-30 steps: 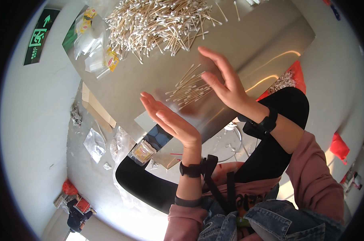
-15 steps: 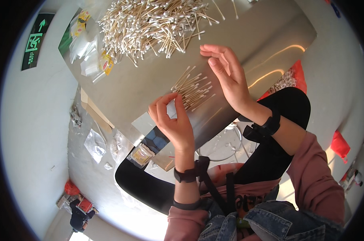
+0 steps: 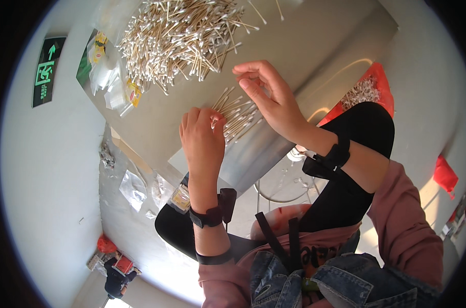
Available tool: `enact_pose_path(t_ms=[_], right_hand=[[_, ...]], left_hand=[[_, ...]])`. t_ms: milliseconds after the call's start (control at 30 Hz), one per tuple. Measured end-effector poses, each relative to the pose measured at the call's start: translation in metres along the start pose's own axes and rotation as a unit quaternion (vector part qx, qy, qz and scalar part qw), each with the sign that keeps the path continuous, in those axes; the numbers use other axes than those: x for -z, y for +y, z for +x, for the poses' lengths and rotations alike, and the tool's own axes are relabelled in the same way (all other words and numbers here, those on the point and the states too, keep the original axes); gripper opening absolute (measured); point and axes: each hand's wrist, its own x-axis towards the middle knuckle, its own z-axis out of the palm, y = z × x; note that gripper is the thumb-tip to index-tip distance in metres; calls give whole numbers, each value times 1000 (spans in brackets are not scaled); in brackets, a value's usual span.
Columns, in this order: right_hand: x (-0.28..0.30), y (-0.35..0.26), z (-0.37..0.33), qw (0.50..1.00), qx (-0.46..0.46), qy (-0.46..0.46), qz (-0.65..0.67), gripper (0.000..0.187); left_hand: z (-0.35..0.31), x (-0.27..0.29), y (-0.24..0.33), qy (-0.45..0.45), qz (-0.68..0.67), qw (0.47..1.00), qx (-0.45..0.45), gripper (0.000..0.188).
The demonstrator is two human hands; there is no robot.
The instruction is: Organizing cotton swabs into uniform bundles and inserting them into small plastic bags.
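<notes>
A small bunch of cotton swabs point(image 3: 238, 119) lies on the metal tabletop, its sticks roughly side by side. My left hand point(image 3: 199, 136) is at the bunch's left end, back of the hand upward. Its fingers are curled and the thumb is close to the index finger; what they pinch, if anything, is hidden. Over the right side of the bunch is my right hand point(image 3: 274, 102), open, with its fingers stretched and slightly bent, holding nothing. Farther away, a large heap of loose cotton swabs point(image 3: 176, 41) covers the far part of the table.
Clear plastic bags with yellow labels point(image 3: 117, 90) lie at the table's left edge. A packed box of swabs point(image 3: 180, 198) is by my left knee. A red bag of swabs point(image 3: 364, 92) sits beyond my right knee. Plastic bags point(image 3: 133, 190) litter the floor; another person point(image 3: 117, 277) is lower left.
My left hand has turned its back more upward and moved slightly left and up. The right hand has shifted left, closer to the small bunch. The view has also shifted a little.
</notes>
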Motion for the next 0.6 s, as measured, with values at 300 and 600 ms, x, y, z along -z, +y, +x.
enact_pose_path(t_ms=[300,600], right_hand=[[2,-8,11,999,-2,43,9,21],[-25,9,9,994,-18,94,44,21]], left_hand=[[1,18,13,-2,-19,1000,15,7],[5,68,198,-77,-241,967,-14,18]])
